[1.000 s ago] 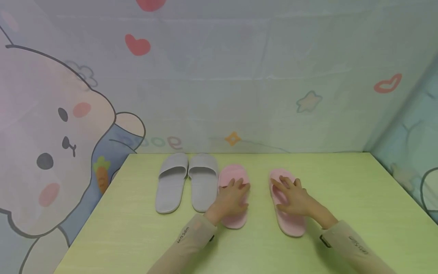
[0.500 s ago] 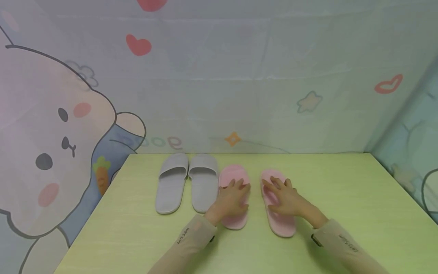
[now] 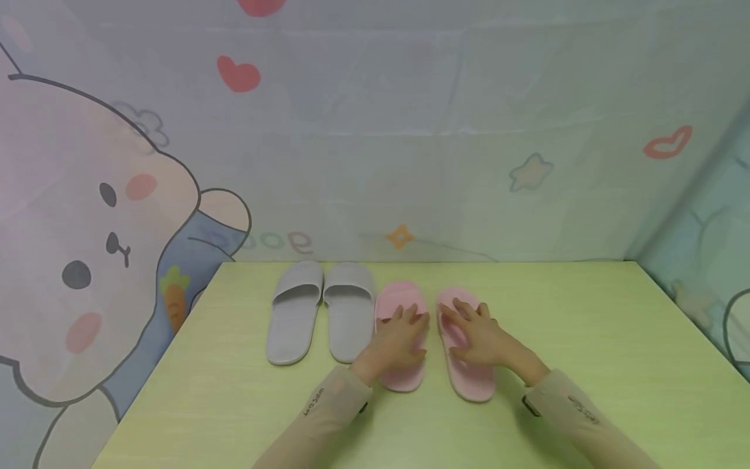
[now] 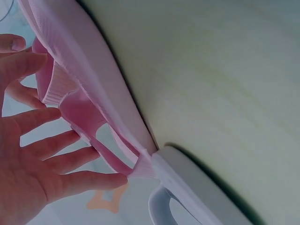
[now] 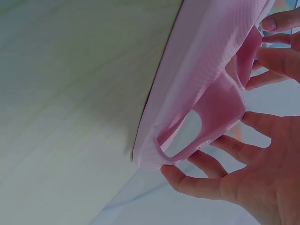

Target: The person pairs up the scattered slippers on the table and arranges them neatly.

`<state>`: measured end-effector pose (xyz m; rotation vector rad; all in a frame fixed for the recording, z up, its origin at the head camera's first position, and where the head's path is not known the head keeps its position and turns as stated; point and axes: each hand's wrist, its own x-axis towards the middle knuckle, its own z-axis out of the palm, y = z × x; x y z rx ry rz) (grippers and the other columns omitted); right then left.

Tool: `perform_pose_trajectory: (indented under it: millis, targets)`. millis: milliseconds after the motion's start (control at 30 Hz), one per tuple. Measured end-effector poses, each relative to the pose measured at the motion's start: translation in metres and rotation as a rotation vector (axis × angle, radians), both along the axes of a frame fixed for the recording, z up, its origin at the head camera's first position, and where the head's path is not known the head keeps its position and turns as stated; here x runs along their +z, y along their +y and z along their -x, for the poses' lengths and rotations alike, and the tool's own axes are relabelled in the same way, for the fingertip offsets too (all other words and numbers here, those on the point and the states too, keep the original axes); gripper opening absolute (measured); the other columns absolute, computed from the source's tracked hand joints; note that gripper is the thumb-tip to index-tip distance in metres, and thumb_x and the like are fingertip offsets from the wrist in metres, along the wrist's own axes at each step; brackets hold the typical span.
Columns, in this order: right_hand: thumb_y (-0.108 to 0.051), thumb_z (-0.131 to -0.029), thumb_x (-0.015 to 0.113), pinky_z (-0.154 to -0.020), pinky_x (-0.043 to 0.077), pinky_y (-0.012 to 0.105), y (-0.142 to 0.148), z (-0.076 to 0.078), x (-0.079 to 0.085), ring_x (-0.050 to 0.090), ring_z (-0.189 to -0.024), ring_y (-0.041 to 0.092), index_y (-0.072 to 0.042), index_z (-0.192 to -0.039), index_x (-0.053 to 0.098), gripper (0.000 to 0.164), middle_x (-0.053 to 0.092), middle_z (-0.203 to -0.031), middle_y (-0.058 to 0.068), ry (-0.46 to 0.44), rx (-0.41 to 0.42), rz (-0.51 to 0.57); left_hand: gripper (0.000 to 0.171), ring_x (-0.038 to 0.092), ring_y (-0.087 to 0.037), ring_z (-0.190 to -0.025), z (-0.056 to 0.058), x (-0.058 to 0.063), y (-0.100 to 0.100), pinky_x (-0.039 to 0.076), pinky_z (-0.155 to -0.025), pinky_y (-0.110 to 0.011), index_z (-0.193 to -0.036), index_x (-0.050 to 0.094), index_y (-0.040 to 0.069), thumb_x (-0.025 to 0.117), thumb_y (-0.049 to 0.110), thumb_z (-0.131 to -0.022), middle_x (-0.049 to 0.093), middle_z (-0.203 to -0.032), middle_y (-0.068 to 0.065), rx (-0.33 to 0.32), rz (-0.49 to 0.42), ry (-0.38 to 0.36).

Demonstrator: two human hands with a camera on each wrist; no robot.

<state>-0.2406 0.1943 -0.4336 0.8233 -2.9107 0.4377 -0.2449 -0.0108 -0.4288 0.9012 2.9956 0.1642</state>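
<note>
Two pink slippers lie on the table, toes toward the back wall. My left hand (image 3: 398, 341) is over the left pink slipper (image 3: 402, 294), with spread fingertips on the edge of its strap. Likewise, my right hand (image 3: 482, 340) rests its spread fingers on the strap of the right pink slipper (image 3: 473, 384). In the wrist views, the fingers touch the straps of the left slipper (image 4: 98, 61) and the right slipper (image 5: 218, 101) without curling round them. A narrow gap separates the pink slippers. Both hands partly hide them in the head view.
To the left, a grey slipper (image 3: 291, 335) and a second grey slipper (image 3: 346, 329) stand side by side, close against the left pink one. The yellow-green table (image 3: 597, 326) meets a printed cloth backdrop (image 3: 381, 130) at its back edge.
My right hand has slid the right pink slipper leftward across the table, narrowing the gap to the left one. The left hand and its slipper have stayed in place.
</note>
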Motion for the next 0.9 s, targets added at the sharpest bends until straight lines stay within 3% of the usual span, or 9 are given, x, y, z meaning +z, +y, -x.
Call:
perform_pose_trajectory:
  millis: [333,567,800,900]
  targets:
    - [-0.030,-0.074,0.065,-0.074,0.041,0.065,-0.008,0.005,0.001,0.037,-0.104,0.050,-0.014,-0.140,0.029,0.077,0.028,-0.141,0.024,-0.046,-0.009,0.003,0.064,0.034,-0.038,-0.128,0.002,0.001,-0.002,0.037,-0.088,-0.062,-0.137,0.036,0.018,0.060,0.034,-0.080,0.033,-0.143,-0.011,-0.015,-0.018,0.014]
    - [-0.029,-0.074,0.065,-0.065,0.043,0.052,-0.011,0.009,0.001,0.038,-0.094,0.041,-0.013,-0.140,0.029,0.077,0.028,-0.141,0.025,-0.039,-0.007,-0.009,0.064,0.033,-0.037,-0.129,0.004,0.001,-0.004,0.036,-0.089,-0.063,-0.137,0.035,0.018,0.060,0.033,-0.081,0.032,-0.143,-0.010,-0.022,-0.029,0.000]
    - [-0.031,-0.075,0.064,-0.072,0.041,0.063,-0.015,0.010,0.004,0.036,-0.102,0.048,-0.014,-0.141,0.027,0.077,0.026,-0.142,0.024,-0.083,-0.019,-0.005,0.063,0.033,-0.036,-0.130,0.005,0.001,-0.005,0.038,-0.089,-0.061,-0.138,0.034,0.021,0.059,0.033,-0.081,0.031,-0.144,-0.008,-0.025,-0.014,0.009]
    - [-0.030,-0.075,0.064,-0.068,0.042,0.060,-0.016,0.012,0.004,0.037,-0.099,0.046,-0.013,-0.141,0.027,0.077,0.027,-0.142,0.025,-0.078,-0.011,-0.015,0.063,0.033,-0.035,-0.130,0.005,0.001,-0.005,0.038,-0.089,-0.060,-0.138,0.034,0.021,0.059,0.033,-0.081,0.031,-0.144,-0.008,-0.027,-0.012,0.019]
